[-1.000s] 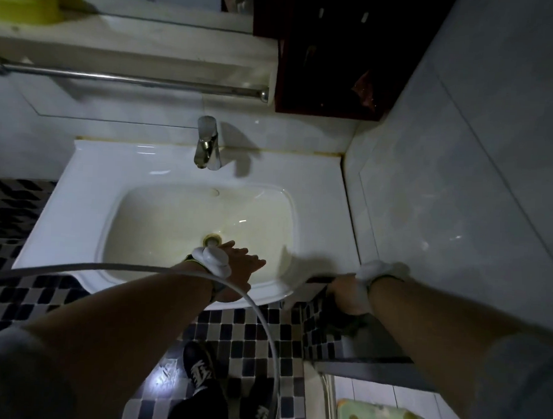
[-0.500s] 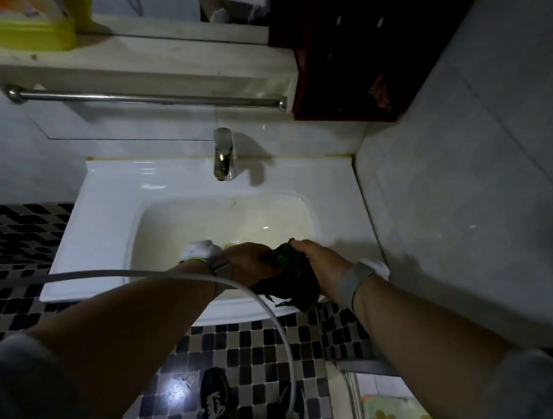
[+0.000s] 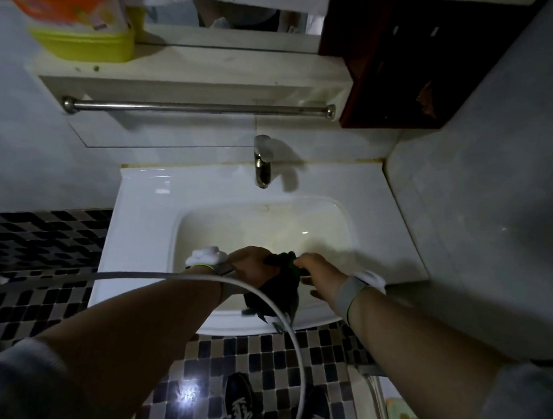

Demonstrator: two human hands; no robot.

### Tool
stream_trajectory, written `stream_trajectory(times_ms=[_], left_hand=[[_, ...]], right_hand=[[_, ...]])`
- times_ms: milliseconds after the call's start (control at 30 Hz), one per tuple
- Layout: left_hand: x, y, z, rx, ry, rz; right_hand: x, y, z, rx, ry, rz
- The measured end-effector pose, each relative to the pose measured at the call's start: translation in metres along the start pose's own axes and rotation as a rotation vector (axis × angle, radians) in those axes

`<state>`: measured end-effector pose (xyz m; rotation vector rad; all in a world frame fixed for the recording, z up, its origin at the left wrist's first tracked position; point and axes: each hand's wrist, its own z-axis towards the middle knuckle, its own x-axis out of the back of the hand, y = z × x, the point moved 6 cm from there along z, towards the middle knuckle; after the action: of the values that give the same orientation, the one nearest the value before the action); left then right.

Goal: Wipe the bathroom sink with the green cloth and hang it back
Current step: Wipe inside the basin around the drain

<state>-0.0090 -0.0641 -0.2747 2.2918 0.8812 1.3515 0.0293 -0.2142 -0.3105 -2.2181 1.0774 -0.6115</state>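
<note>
A dark green cloth (image 3: 279, 285) hangs bunched over the front edge of the white sink (image 3: 141, 222). My left hand (image 3: 250, 266) grips its upper left part. My right hand (image 3: 318, 276) pinches its upper right part, right beside the left hand. Both hands are above the basin's front rim. The cloth's lower end dangles below my hands. A steel towel bar (image 3: 197, 108) runs along the wall above the sink, with nothing on it.
A chrome tap (image 3: 262, 159) stands at the back of the sink. A yellow-and-orange bottle (image 3: 77, 23) sits on the shelf above, left. A dark red cabinet (image 3: 402, 66) hangs at the right. A white cable (image 3: 265, 296) loops over my left arm. The checkered floor (image 3: 29, 262) lies below.
My right hand came up from beside the sink with the cloth and met my left hand over the basin's front. Both hands now hold the cloth. The view tilted upward.
</note>
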Motion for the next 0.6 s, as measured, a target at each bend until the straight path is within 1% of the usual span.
stream_trajectory(times_ms=[67, 167, 233, 300, 400, 467, 533, 600], left_hand=[[0.001, -0.001, -0.004, -0.02, 0.012, 0.039], [0.004, -0.012, -0.007, -0.022, 0.032, 0.068], [0.006, -0.019, -0.01, 0.0, 0.02, 0.076], [0.005, -0.023, -0.01, 0.0, 0.006, 0.095], [0.0, -0.029, -0.011, 0.005, -0.032, 0.105], [-0.011, -0.029, -0.012, -0.017, -0.119, 0.121], [-0.019, -0.026, -0.016, -0.066, -0.218, 0.109], [-0.022, -0.025, -0.02, -0.087, -0.273, 0.049]], right_hand=[[-0.005, 0.001, 0.005, 0.057, 0.089, -0.072], [-0.017, -0.007, 0.008, 0.222, 0.238, -0.365], [-0.035, -0.01, 0.009, 0.222, 0.191, -0.386], [-0.048, -0.006, 0.011, 0.113, 0.139, -0.298], [-0.068, 0.013, 0.022, -0.08, 0.042, 0.061], [-0.077, 0.027, 0.026, -0.201, -0.008, 0.248], [-0.081, 0.029, 0.028, -0.207, -0.031, 0.308], [-0.075, 0.03, 0.032, -0.187, 0.028, 0.31]])
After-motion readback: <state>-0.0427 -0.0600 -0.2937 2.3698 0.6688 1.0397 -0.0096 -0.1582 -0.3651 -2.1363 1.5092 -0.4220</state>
